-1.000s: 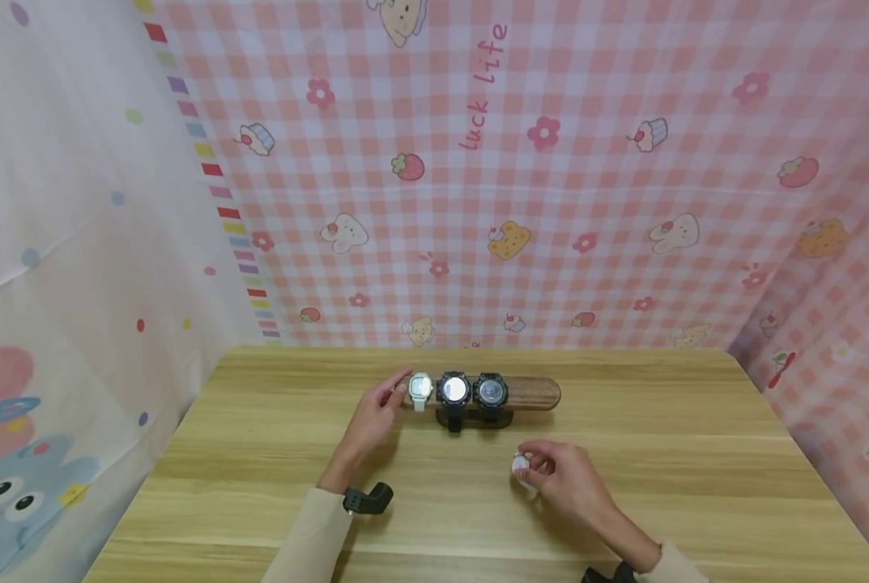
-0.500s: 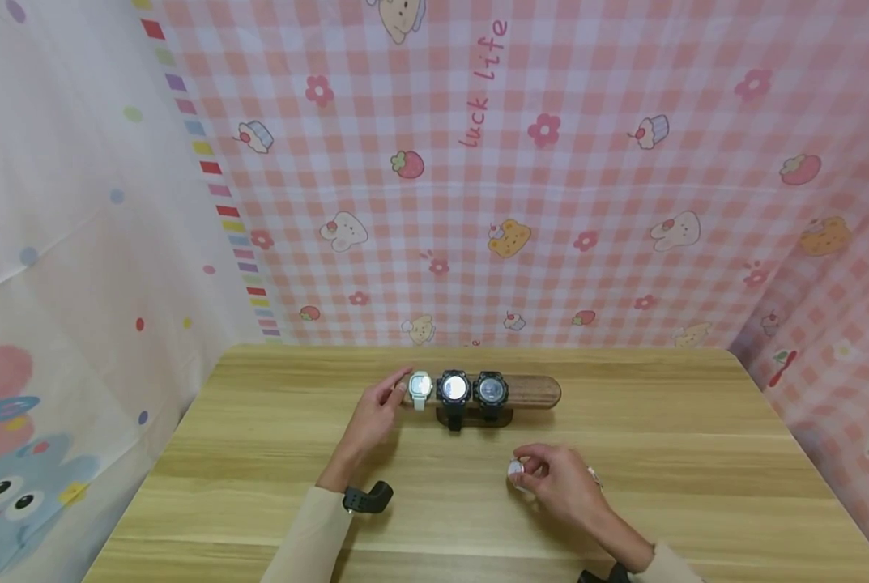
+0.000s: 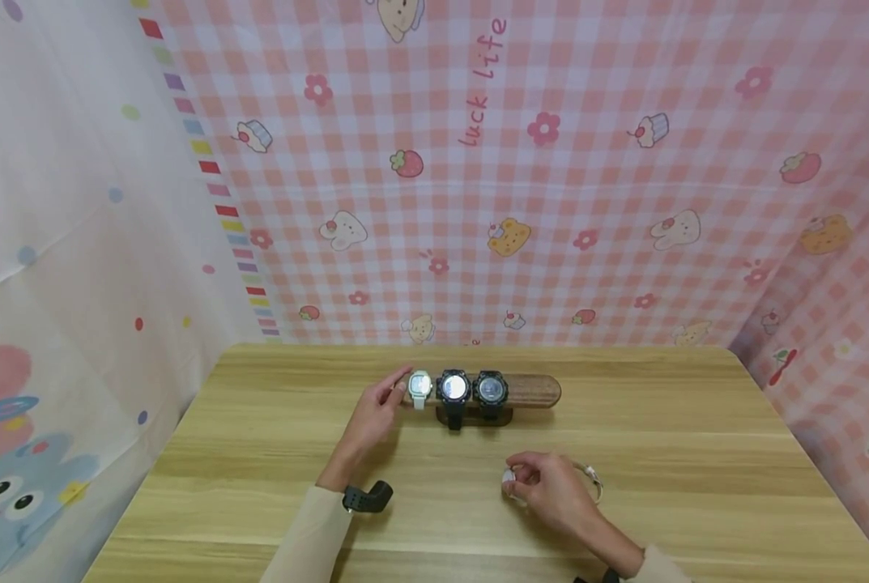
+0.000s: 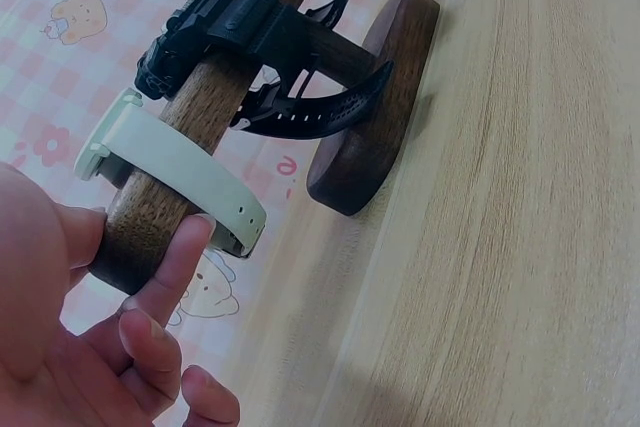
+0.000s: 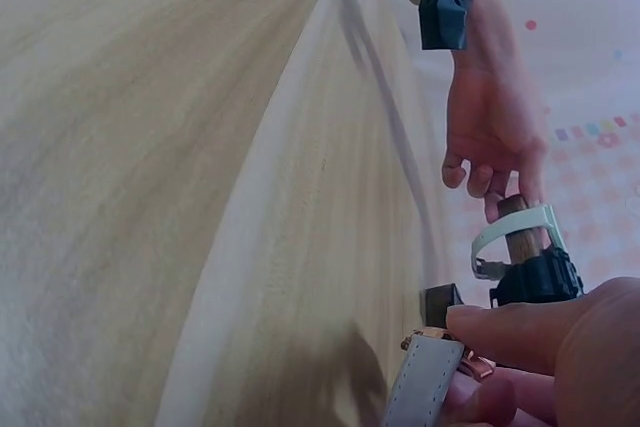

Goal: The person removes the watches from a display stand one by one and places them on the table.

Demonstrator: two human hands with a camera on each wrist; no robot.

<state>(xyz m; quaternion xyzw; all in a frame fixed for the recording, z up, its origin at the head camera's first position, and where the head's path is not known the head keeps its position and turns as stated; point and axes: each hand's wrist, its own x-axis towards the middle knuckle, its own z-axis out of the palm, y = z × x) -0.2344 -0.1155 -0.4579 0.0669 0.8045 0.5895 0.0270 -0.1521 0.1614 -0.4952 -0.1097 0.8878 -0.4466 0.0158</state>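
Note:
My left hand (image 3: 374, 413) pinches the left end of a wooden watch stand (image 3: 534, 392). In the left wrist view, the thumb and index finger lie on either side of the bar's end (image 4: 140, 232), right beside a pale mint wristwatch (image 4: 180, 162) looped round it. Two black digital watches, one with a bright face (image 3: 454, 389) and one with a darker face (image 3: 491, 390), sit further right along the bar. Low over the table, my right hand (image 3: 554, 492) pinches a white-strapped wristwatch (image 5: 424, 387) with rose-gold metal parts; its case is mostly hidden by the fingers.
The stand's dark oval base (image 4: 370, 117) rests on the light wooden table (image 3: 667, 453). Behind it hangs a pink checked cloth (image 3: 594, 202), with a pale patterned cloth (image 3: 99, 324) on the left. A black strap device (image 3: 368, 498) is on the left wrist.
My right hand has shifted slightly left and toward me, turning the white-strapped watch so its face shows less and its strap loop appears behind the hand. The left hand stays on the stand.

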